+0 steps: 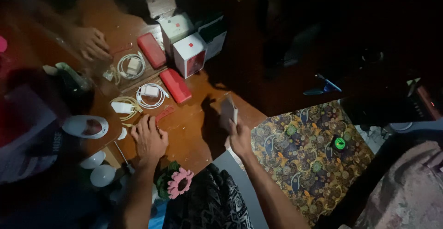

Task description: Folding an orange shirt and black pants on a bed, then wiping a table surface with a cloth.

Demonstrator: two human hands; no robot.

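Head view, near to far. Left hand point(150, 139) rests palm-down on the wooden table point(194, 132), fingers slightly apart, fingertips touching a small red strip point(164, 114). Right hand point(239, 139) has its fingers clamped on a pale flat card point(229, 111), held upright above the table edge. Beyond lie coiled white charger cables point(150, 95), red cases point(175, 85) and white boxes point(189, 53). Another person's hand point(90, 42) rests at far left.

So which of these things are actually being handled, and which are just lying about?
In hand:
left hand pressing on the wooden table beside a small red strip
right hand holding up a pale flat box

Lying about:
coiled white chargers
red cases
white cartons
pink flower
another person's hand
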